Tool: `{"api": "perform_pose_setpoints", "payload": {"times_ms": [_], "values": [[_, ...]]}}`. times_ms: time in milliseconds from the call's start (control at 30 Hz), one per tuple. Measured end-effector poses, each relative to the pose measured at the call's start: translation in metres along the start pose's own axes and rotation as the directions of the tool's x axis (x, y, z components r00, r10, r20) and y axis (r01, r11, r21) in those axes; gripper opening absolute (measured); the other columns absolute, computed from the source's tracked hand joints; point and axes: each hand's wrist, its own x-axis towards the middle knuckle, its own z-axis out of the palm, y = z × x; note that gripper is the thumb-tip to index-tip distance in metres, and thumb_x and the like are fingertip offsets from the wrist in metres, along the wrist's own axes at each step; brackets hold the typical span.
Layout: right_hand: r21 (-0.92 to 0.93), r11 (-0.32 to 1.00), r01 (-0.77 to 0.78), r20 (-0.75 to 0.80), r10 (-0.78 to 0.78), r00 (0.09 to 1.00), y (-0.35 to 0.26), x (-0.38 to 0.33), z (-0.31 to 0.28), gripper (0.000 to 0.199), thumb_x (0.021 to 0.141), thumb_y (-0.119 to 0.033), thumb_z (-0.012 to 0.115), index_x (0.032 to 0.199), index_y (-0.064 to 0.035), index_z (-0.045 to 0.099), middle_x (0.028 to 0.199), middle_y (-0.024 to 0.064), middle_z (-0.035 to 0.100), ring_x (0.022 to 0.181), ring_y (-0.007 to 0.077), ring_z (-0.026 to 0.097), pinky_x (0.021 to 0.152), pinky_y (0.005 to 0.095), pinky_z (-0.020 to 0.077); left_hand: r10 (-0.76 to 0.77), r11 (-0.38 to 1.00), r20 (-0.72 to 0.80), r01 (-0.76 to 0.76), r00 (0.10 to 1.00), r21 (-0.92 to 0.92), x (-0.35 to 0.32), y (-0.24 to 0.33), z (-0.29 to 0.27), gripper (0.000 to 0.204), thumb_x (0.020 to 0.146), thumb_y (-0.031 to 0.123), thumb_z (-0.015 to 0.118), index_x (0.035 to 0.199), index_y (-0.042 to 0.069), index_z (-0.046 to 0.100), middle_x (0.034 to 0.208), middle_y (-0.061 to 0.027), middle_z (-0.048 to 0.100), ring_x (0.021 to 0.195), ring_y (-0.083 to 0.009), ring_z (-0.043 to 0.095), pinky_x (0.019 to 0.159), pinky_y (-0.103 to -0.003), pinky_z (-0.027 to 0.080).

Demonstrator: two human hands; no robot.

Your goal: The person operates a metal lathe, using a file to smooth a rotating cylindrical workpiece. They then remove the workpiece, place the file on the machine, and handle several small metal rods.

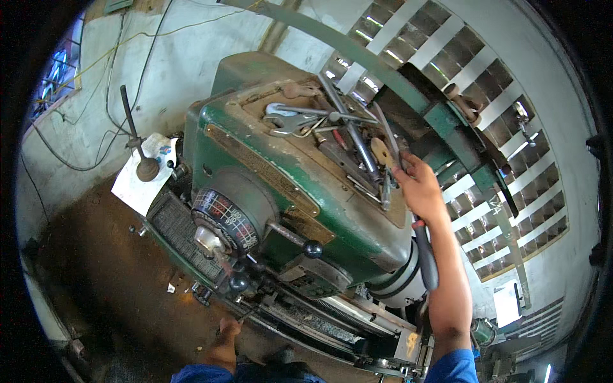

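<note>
My right hand (pixel 421 188) reaches up onto the top of a green lathe headstock (pixel 268 159). Its fingers close around the lower end of a thin flat metal bar (pixel 386 134). The bar lies among several loose tools: wrenches (pixel 287 118), a long steel rod (pixel 348 127) and screwdrivers. My left hand (pixel 227 332) is low at the machine's front, fingers curled on a thin metal handle (pixel 248 313) below the black-knobbed levers (pixel 239 282). A dark handle with a red band (pixel 426 258) runs beside my right forearm.
A speed dial (pixel 223 214) and a ball-ended lever (pixel 311 249) stick out of the headstock front. A tall lever with a round base (pixel 145 167) stands on a white sheet at left. Cables hang on the wall; a slatted vent wall (pixel 511 172) is at right.
</note>
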Motion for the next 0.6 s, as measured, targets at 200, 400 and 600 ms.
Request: {"api": "perform_pose_setpoints", "payload": {"times_ms": [200, 400, 600], "values": [[0.191, 0.981, 0.033, 0.165, -0.065, 0.984, -0.055, 0.03, 0.002, 0.054, 0.089, -0.03, 0.068, 0.128, 0.0052, 0.06, 0.099, 0.0259, 0.068, 0.098, 0.0342, 0.068, 0.087, 0.0398, 0.0507, 0.196, 0.962, -0.128, -0.216, 0.972, -0.17, 0.004, -0.026, 0.01, 0.092, 0.088, 0.066, 0.062, 0.147, -0.003, 0.042, 0.132, -0.0247, 0.058, 0.098, -0.0361, 0.07, 0.098, -0.048, 0.051], [0.041, 0.997, 0.067, 0.195, -0.074, 0.978, -0.125, 0.095, 0.047, 0.039, 0.085, -0.026, 0.063, 0.106, 0.0069, 0.068, 0.106, 0.0306, 0.068, 0.104, 0.0455, 0.066, 0.093, 0.0469, 0.052, 0.181, 0.722, 0.139, -0.035, 0.974, -0.691, -0.042, -0.095, 0.004, 0.091, 0.088, 0.046, 0.073, 0.156, 0.009, 0.027, 0.137, -0.0181, 0.058, 0.093, -0.0274, 0.07, 0.086, -0.042, 0.057], [-0.21, 0.961, 0.18, 0.343, -0.1, 0.934, -0.162, 0.183, 0.107, 0.032, 0.078, -0.013, 0.063, 0.104, 0.0047, 0.073, 0.114, 0.025, 0.069, 0.11, 0.0391, 0.067, 0.095, 0.043, 0.0541, 0.002, 0.503, 0.175, 0.15, 0.985, -0.851, -0.124, -0.184, 0.018, 0.069, 0.091, 0.037, 0.069, 0.146, 0.008, 0.038, 0.128, -0.0164, 0.061, 0.087, -0.0252, 0.07, 0.079, -0.04, 0.056]]}}
